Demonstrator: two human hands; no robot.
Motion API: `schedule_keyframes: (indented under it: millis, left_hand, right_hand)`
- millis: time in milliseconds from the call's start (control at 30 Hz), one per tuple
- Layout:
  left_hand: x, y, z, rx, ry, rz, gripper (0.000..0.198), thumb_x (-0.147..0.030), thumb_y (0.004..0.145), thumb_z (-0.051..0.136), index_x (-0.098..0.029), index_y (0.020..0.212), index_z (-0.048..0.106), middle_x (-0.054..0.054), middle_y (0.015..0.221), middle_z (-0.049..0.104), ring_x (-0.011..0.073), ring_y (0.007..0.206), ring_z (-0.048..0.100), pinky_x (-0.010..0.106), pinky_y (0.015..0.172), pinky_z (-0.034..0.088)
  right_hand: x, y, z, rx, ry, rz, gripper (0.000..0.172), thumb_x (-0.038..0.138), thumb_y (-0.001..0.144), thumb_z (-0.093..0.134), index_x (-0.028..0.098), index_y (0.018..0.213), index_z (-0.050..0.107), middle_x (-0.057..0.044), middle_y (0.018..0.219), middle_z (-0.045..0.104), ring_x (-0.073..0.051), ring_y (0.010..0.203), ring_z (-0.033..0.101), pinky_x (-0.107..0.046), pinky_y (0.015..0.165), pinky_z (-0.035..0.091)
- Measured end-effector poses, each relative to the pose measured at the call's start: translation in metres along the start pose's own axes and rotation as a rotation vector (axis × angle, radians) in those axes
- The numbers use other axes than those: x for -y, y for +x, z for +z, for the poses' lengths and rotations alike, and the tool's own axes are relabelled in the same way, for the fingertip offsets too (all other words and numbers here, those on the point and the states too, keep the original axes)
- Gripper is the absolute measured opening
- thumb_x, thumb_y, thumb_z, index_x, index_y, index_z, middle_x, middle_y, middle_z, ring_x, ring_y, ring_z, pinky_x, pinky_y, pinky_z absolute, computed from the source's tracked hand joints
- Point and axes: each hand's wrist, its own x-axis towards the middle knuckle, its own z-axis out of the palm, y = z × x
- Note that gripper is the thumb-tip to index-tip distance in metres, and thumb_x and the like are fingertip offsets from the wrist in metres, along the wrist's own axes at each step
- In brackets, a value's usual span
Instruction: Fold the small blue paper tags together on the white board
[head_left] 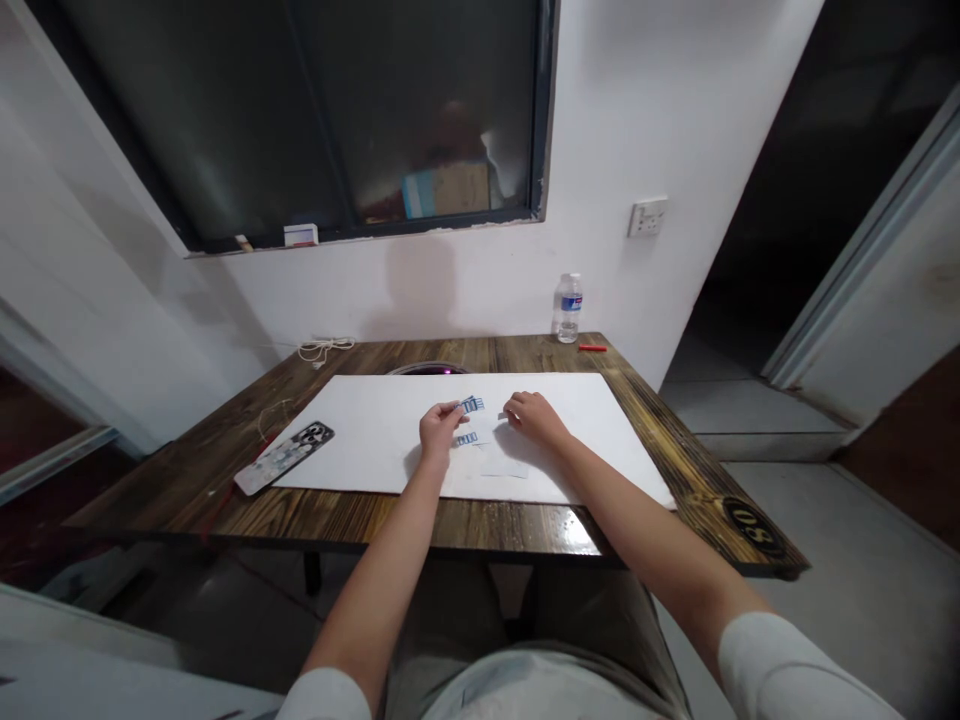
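Note:
My left hand (440,425) pinches a small blue-and-white printed piece (472,404) just above the white sheet (360,440) on the wooden table (525,355). A second small blue-and-white piece (467,438) lies on the sheet right below it. My right hand (531,413) rests on the sheet to the right, fingers curled downward; whether anything is under them is hidden. A faint pale paper slip (504,466) lies on the sheet in front of my hands.
A phone (285,456) in a patterned case lies at the sheet's left edge. A water bottle (568,307) and a red pen (592,347) stand at the table's back right, a white cable (324,348) at the back left. An open doorway is to the right.

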Motion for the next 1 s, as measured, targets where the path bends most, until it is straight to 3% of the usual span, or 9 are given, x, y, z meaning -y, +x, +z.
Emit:
schedule_keyframes:
  millis: [200, 367, 533, 867, 1000]
  left_hand:
    - [0.006, 0.001, 0.002, 0.044, -0.011, -0.07, 0.037, -0.032, 0.055, 0.085, -0.014, 0.082, 0.068, 0.003, 0.067, 0.069, 0.0165, 0.064, 0.069, 0.026, 0.062, 0.05]
    - [0.007, -0.004, 0.005, 0.148, -0.04, -0.146, 0.034, -0.027, 0.056, 0.087, -0.014, 0.08, 0.068, 0.005, 0.069, 0.07, 0.0186, 0.062, 0.07, 0.027, 0.059, 0.051]
    - [0.007, -0.006, 0.008, 0.206, -0.023, -0.206, 0.033, -0.021, 0.053, 0.088, -0.013, 0.078, 0.068, 0.007, 0.069, 0.072, 0.0187, 0.062, 0.071, 0.023, 0.056, 0.047]
    - [0.005, -0.006, 0.007, 0.344, -0.211, -0.263, 0.042, -0.031, 0.055, 0.09, -0.013, 0.086, 0.068, 0.006, 0.075, 0.074, 0.0179, 0.072, 0.072, 0.022, 0.062, 0.046]
    - [0.006, -0.005, 0.008, 0.327, -0.221, -0.262, 0.045, -0.032, 0.054, 0.091, -0.014, 0.087, 0.067, 0.007, 0.079, 0.074, 0.0188, 0.073, 0.073, 0.023, 0.064, 0.046]
  right_hand:
    - [0.014, -0.001, 0.004, -0.262, 0.212, -0.138, 0.021, 0.01, 0.089, 0.049, 0.018, 0.095, 0.067, -0.008, 0.092, 0.066, -0.018, 0.078, 0.059, -0.029, 0.074, 0.043]
    - [0.023, -0.003, 0.007, -0.406, 0.235, -0.201, 0.021, 0.014, 0.092, 0.046, 0.018, 0.096, 0.066, -0.01, 0.092, 0.066, -0.019, 0.081, 0.059, -0.031, 0.075, 0.045]
    - [0.021, -0.002, 0.009, -0.399, 0.178, -0.214, 0.024, 0.016, 0.094, 0.044, 0.018, 0.097, 0.067, -0.011, 0.095, 0.067, -0.019, 0.084, 0.059, -0.034, 0.079, 0.047]
    - [0.021, -0.001, 0.012, -0.401, 0.101, -0.288, 0.024, 0.018, 0.097, 0.044, 0.017, 0.097, 0.068, -0.011, 0.092, 0.068, -0.02, 0.085, 0.058, -0.036, 0.08, 0.047]
    - [0.02, -0.001, 0.011, -0.424, 0.111, -0.376, 0.026, 0.018, 0.098, 0.042, 0.017, 0.098, 0.068, -0.01, 0.091, 0.067, -0.019, 0.084, 0.058, -0.035, 0.079, 0.049]
